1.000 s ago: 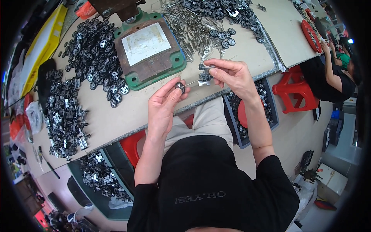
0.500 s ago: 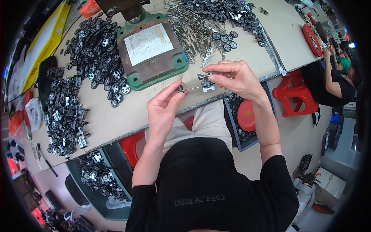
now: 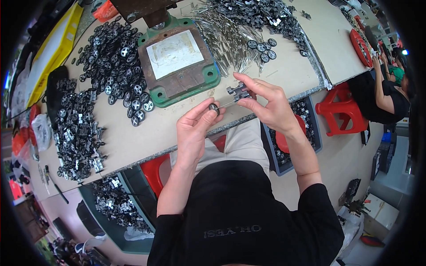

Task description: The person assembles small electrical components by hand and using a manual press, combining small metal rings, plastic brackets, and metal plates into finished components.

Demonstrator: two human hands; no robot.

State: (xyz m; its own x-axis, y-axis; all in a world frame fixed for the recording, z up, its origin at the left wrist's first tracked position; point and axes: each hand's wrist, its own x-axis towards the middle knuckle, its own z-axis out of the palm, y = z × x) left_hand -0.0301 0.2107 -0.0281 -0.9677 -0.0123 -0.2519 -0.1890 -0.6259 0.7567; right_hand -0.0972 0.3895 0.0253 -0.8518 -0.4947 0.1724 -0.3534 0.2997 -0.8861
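In the head view, the left forearm rises from the lower edge to the middle, where the left hand (image 3: 191, 133) tilts inward, its thumb and fingertips pinching a small black wheel (image 3: 214, 110). A thin metal rod (image 3: 227, 105) slants from the wheel up and right toward a dark plastic part (image 3: 238, 91), just above and right of centre. The right hand (image 3: 274, 107) points leftward, grasping that part, thumb and index finger spread around it. Whether the rod enters it is unclear.
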